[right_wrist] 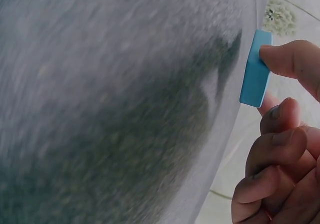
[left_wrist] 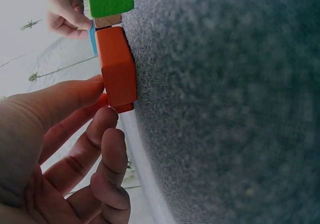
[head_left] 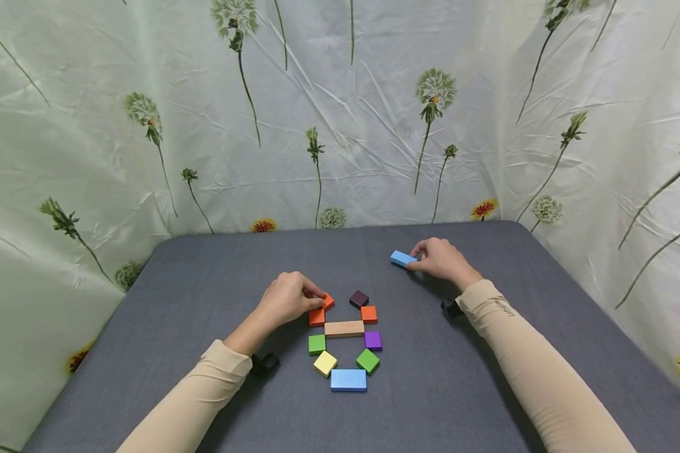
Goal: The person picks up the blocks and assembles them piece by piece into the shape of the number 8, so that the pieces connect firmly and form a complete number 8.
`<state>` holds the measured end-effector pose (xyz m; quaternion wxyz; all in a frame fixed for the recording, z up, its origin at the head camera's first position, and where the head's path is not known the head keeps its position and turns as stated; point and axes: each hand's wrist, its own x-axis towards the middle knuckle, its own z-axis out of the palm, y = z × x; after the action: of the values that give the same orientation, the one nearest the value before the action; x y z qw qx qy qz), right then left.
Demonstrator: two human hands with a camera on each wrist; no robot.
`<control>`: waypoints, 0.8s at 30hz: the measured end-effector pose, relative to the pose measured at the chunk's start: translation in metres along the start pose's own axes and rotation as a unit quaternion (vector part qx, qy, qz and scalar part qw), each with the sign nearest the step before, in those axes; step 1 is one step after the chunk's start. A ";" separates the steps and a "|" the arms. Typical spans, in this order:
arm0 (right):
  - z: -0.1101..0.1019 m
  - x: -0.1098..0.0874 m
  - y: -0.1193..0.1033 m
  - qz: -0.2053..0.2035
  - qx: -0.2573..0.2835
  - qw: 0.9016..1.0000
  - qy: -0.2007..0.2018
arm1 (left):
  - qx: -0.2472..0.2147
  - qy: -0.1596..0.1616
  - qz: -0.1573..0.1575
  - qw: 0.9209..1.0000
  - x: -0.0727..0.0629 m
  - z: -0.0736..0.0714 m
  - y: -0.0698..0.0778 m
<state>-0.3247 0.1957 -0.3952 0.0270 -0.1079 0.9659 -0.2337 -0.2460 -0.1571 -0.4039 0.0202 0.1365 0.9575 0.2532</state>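
Note:
At the upper left of a ring of blocks, my left hand (head_left: pixel 286 297) pinches an orange block (head_left: pixel 329 301) between thumb and fingers. That block stands turned at an angle behind another orange block (head_left: pixel 317 317); in the left wrist view the nearer orange block (left_wrist: pixel 117 67) hides most of it. Off to the right and farther back, my right hand (head_left: pixel 443 259) holds a light blue oblong block (head_left: pixel 403 258) by one end. In the right wrist view the thumb lies on the face of this blue block (right_wrist: pixel 256 72), which is raised off the cloth.
A wooden plank block (head_left: pixel 344 329) spans the ring's middle. Around it lie a dark block (head_left: pixel 359 299), a purple block (head_left: pixel 373 341), two green blocks (head_left: pixel 368 361), a yellow block (head_left: pixel 325 363) and a larger blue block (head_left: pixel 348 380). A flowered curtain (head_left: pixel 368 126) hangs behind the grey table (head_left: pixel 204 270).

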 end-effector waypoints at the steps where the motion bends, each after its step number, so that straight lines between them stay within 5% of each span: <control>1: 0.001 0.001 -0.002 -0.002 0.001 1.000 -0.002 | 0.000 0.000 0.000 1.000 0.000 0.000 0.000; 24: 0.017 0.015 -0.056 -0.082 -0.009 0.996 -0.046 | 0.019 -0.017 -0.007 1.000 0.000 -0.004 0.001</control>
<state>-0.3269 0.1365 -0.3847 0.0512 -0.1977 0.9536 -0.2211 -0.2464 -0.1581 -0.4005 0.0361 0.1342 0.9625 0.2328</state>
